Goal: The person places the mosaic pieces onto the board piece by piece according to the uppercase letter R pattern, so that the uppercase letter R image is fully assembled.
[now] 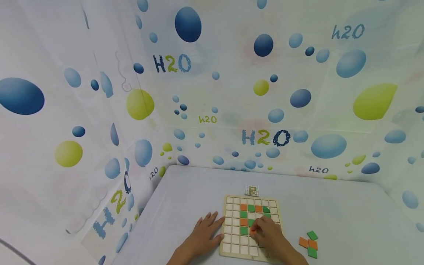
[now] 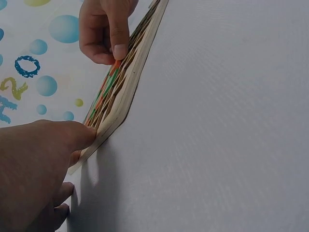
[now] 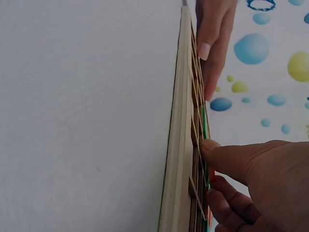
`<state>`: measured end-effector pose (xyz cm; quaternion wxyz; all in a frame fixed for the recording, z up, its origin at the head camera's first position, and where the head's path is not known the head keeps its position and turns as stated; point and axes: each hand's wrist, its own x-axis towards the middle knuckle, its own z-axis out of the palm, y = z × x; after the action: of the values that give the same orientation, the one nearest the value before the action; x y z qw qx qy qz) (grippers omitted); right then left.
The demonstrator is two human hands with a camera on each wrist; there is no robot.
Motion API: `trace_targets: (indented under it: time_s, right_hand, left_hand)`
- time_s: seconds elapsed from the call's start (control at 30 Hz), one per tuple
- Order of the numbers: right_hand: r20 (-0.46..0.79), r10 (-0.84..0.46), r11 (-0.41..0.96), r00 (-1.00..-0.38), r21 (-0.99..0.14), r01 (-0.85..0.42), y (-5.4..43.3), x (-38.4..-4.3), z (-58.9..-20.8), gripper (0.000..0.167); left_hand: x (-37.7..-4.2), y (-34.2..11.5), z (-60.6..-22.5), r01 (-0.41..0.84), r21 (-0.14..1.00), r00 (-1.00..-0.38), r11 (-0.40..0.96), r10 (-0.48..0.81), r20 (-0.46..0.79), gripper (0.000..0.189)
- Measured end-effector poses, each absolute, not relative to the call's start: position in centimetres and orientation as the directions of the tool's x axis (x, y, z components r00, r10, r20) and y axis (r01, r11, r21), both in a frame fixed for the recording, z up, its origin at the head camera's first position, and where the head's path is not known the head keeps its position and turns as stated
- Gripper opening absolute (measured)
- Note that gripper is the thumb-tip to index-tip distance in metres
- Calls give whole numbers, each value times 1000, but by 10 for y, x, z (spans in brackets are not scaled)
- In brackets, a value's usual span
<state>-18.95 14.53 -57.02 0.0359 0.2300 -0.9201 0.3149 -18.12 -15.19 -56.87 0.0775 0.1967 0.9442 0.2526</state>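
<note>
A wooden grid board lies on the table with green and orange square tiles in some of its cells. Spread along the board's left edge is my left hand, fingers straight, thumb touching the lower part of that edge. My right hand is over the middle of the board and pinches an orange square tile between thumb and fingers. This tile is at a cell right of a green tile. In the left wrist view the pinched orange tile is mostly hidden by the fingertips. The right hand covers several cells.
Behind the board lies a small pattern card with a coloured grid. Several loose tiles, green and orange among them, lie right of the board. A patterned curtain encloses the white table at the back and sides.
</note>
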Motion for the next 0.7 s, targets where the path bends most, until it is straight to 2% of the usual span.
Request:
trace_targets:
  time_s: [0.23,0.7]
  right_hand:
    - [240,-444,665,-863,-558,-497,144,-185,-568,13]
    - [251,-427,653,-869,-579,-488,146,-178,-566,15]
  left_hand:
    - [-179,-150,-568,312,491,-914,814,397,-78,63]
    - [-181,-151,-566,323,490,-911,810,406,-70,63]
